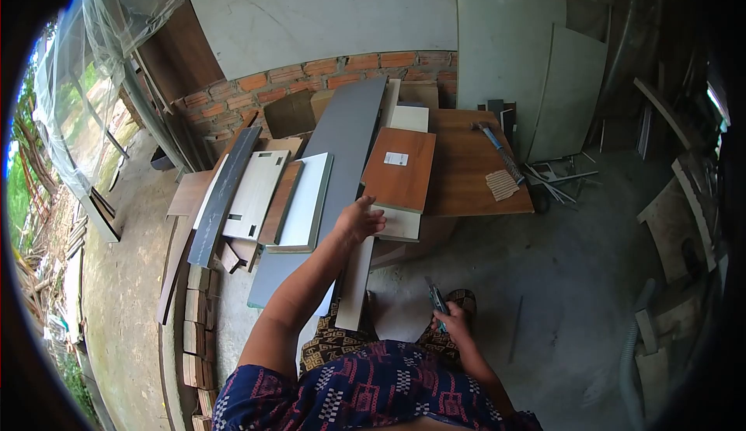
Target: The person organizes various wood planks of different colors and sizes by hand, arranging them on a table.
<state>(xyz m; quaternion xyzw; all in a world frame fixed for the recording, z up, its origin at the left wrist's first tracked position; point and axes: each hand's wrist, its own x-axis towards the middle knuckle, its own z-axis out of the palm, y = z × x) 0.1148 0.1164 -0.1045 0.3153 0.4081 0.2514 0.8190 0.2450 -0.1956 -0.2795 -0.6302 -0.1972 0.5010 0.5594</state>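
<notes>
My left hand [359, 219] reaches forward over the stacked boards, its fingers apart and stretched to the right. The fingertips are right at the near end of a reddish-brown board [408, 178] with a white label [395, 159]. Under that board a pale board [401, 226] sticks out, and a narrow pale strip [353, 287] runs below my wrist toward my legs. Low in front of my body, my right hand [454, 322] is closed around a utility knife [437, 299], its tip pointing up and away from me.
A long grey board [346, 128] crosses the stack, with white, brown and dark boards to its left. On the brown tabletop [454, 174] lie a hammer [497, 147] and a corrugated cardboard piece [502, 185]. Thin offcut strips [556, 182] lie beyond its right end. Stacked bricks [194, 330] stand at left.
</notes>
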